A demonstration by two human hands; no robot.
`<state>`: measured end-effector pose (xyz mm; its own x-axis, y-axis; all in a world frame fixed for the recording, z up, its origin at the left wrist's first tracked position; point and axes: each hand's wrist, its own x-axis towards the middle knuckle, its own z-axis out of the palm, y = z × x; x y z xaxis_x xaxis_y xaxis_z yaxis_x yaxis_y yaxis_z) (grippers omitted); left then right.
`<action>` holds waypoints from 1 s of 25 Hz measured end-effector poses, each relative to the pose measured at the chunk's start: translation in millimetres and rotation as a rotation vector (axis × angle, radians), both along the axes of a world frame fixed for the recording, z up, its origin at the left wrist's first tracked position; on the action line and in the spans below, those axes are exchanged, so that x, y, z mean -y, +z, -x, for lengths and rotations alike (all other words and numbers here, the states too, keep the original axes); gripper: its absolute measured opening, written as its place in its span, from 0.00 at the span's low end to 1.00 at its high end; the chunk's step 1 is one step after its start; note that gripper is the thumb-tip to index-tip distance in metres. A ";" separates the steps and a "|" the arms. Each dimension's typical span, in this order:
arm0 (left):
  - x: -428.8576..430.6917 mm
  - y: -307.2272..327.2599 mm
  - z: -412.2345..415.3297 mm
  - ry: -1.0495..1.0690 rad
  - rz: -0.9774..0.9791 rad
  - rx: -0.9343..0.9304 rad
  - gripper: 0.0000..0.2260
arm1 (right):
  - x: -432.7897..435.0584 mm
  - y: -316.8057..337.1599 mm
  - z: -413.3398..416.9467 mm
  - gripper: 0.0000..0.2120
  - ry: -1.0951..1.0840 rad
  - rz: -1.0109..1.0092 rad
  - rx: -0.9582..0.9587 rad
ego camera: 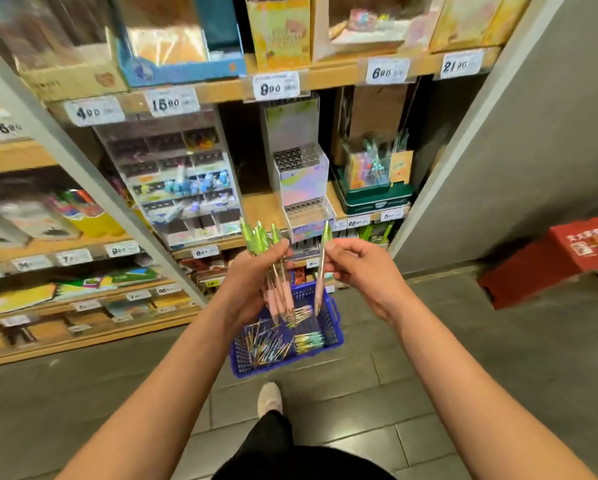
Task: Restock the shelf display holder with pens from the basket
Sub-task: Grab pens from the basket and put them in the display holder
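Your left hand (pixel 252 282): fingers curled round a bunch of pens (pixel 260 239), green tops up, tips down. Your right hand (pixel 356 268): thumb and fingers pinching a single pen (pixel 319 292), upright, just beside the bunch. Blue basket (pixel 337 329): on the floor (pixel 464 341) below both hands, loose pens (pixel 273 342) inside. Display holder (pixel 302 183): stepped, with rows of holes, on the shelf (pixel 256 206) above the hands

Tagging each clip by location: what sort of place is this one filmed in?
Most likely a stationery shop aisle: wooden shelves edged with price tags, a tiered pen display holder, and a blue basket of pens.
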<state>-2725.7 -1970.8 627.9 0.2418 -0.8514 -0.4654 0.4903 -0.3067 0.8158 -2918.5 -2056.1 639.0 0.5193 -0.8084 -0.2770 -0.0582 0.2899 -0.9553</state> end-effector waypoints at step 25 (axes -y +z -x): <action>170.8 -29.1 -93.4 0.224 -0.076 -0.051 0.07 | 208.9 -39.4 -138.9 0.05 0.033 0.021 -0.072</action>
<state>-2632.3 -2141.6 598.8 0.3954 -0.7414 -0.5422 0.5932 -0.2446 0.7670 -2779.6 -2265.0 599.6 0.5248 -0.7975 -0.2976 -0.1357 0.2667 -0.9542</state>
